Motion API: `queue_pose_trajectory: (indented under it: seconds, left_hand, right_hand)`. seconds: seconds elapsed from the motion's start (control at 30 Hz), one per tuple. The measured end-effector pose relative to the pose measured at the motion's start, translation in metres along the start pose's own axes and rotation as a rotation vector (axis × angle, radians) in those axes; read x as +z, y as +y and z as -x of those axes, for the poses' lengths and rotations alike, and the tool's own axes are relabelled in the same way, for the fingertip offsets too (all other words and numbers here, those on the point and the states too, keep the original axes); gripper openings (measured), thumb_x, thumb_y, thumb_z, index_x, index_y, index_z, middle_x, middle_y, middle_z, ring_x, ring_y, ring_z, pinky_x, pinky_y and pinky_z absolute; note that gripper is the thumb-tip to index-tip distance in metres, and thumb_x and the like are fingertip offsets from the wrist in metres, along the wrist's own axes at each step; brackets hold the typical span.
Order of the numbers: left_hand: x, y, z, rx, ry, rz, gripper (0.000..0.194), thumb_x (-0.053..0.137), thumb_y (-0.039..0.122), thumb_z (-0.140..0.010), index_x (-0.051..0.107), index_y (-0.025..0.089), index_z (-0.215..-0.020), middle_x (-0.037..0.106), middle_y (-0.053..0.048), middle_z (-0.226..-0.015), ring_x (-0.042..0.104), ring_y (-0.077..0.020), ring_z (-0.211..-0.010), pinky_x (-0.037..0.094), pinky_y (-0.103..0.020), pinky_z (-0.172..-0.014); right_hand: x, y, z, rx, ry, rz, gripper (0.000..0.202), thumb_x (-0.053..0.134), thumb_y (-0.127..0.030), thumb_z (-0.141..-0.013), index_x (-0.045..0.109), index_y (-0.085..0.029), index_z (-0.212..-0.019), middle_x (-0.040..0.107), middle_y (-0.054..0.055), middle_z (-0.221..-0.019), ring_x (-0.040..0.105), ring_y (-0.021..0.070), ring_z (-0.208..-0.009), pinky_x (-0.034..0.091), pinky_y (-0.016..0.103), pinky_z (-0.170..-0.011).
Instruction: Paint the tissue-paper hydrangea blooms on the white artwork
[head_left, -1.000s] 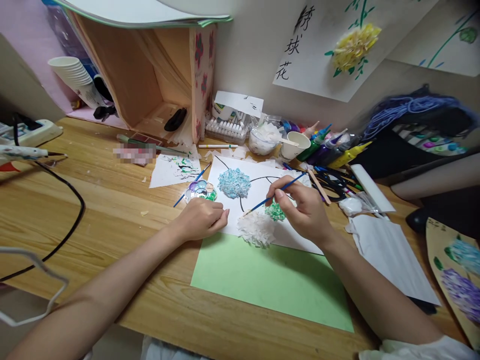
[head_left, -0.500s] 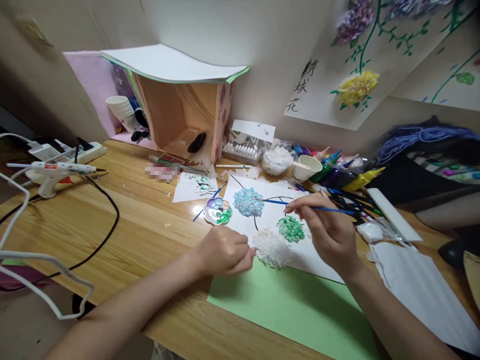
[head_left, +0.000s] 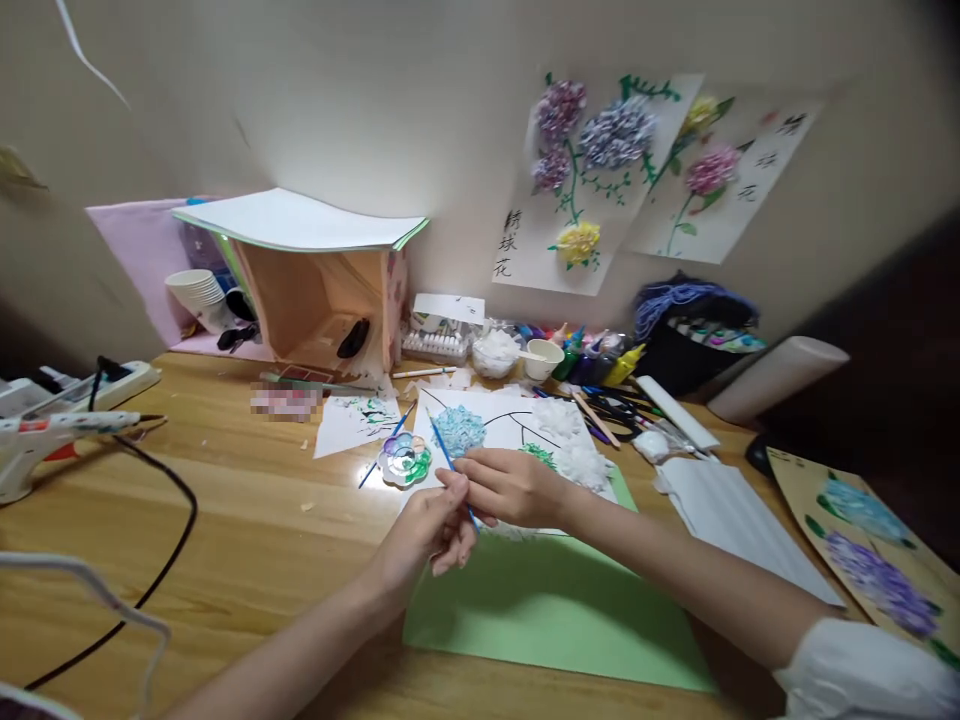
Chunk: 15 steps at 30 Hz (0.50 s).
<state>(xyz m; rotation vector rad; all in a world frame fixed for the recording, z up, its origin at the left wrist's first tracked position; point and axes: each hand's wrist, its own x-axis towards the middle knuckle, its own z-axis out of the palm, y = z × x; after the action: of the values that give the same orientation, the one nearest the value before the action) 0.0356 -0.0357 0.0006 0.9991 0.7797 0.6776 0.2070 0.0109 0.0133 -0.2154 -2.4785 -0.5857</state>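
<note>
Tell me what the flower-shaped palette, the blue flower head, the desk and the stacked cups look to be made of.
Flower-shaped palette: probably hard plastic, glossy; its surface catches the light.
Blue flower head: likely painted tissue or thin paper, matte, in ruffled bits.
Desk: satin wood or wood-look laminate; grain shows.
Stacked cups: apparently paper, dull white, thin-rimmed; plastic remains possible.

You're at a home-style craft desk: brown wood-grain tabletop (head_left: 247,540), flower-shaped plastic paint palette (head_left: 405,460), colourful textured flower pictures (head_left: 592,180) on the wall

Head view, above desk (head_left: 255,530), facing forward and down toward wall (head_left: 465,110).
</note>
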Motion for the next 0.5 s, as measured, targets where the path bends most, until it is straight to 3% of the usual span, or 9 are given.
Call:
queue_pose_trajectory:
  seconds: [0.17,0.33,0.43,0.5]
  left_hand:
    - [0.003,0.002,0.002,0.051,0.048,-0.052,0.058,0.058,0.068,-0.075,0.065,0.010,-0.078,0.040,0.008,-0.038,0.017,-0.0016,-0.031,0.010,-0.020,-0.037]
    - [0.002,-0.003,0.004,0.066,0.119,-0.074,0.053,0.061,0.065,-0.075,0.063,0.013,-0.078,0.037,0.010,-0.036,0.017,-0.0021,-0.032,0.012,-0.019,-0.038]
    - [0.001,-0.006,0.003,0.026,0.159,-0.099,0.053,0.062,0.066,-0.074,0.063,0.013,-0.078,0.037,0.009,-0.036,0.017,-0.0020,-0.032,0.012,-0.018,-0.038]
    - [0.001,-0.008,0.001,0.004,0.185,-0.122,0.052,0.063,0.065,-0.074,0.063,0.013,-0.079,0.039,0.008,-0.038,0.021,-0.0024,-0.034,0.013,-0.017,-0.039]
  right_hand:
    - [0.006,0.008,0.002,-0.003,0.052,-0.037,0.030,0.041,-0.023,-0.097,0.059,-0.003,-0.112,0.072,0.012,-0.088,0.067,0.0180,-0.082,0.059,0.030,-0.079]
    - [0.005,0.001,-0.002,0.173,-0.071,-0.176,0.034,0.038,-0.016,-0.097,0.052,-0.010,-0.128,0.072,0.009,-0.107,0.065,0.0156,-0.102,0.056,0.028,-0.089]
    - [-0.017,-0.009,0.017,0.444,-0.100,-0.237,0.045,0.034,-0.012,-0.097,0.037,-0.014,-0.141,0.068,0.008,-0.119,0.062,0.0135,-0.109,0.054,0.027,-0.092]
    - [-0.044,-0.018,0.053,0.783,-0.077,-0.177,0.044,0.039,-0.017,-0.096,0.040,-0.018,-0.140,0.065,0.009,-0.126,0.061,0.0159,-0.113,0.053,0.033,-0.097]
